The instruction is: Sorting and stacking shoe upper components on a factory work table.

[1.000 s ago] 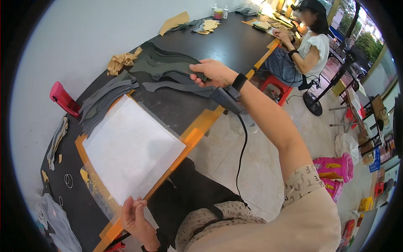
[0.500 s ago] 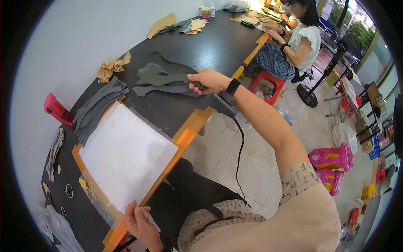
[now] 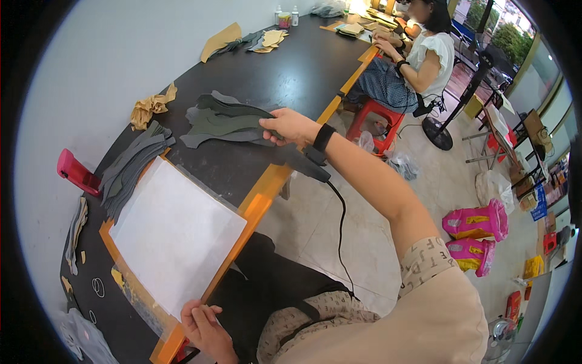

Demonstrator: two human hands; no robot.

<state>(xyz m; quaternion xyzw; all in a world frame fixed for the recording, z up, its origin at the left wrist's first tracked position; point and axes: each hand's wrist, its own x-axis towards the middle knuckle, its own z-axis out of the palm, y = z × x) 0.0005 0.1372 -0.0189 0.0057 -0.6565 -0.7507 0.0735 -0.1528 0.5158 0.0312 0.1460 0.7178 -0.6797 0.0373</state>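
Observation:
My right hand reaches across the dark table and grips the narrow ends of several flat grey-green cut pieces, thumb on top. They look like leather or cloth; which it is I cannot tell. Their wavy far ends fan out over the tabletop. My left hand rests low at the near corner of a white sheet, its fingers curled together. Whether anything is between them is hidden. The sheet lies on a board with orange-taped edges. Beside its far end is a stack of similar grey strips.
A red-pink holder stands by the wall, near crumpled brown paper. White rings and a grey plastic bag lie at the left. A black cable hangs from my right wrist. A seated co-worker works farther along the table.
My right hand has shifted slightly left, and the grey-green pieces it grips have spread differently, lying flatter. My left hand has barely moved. The whole view has turned a little.

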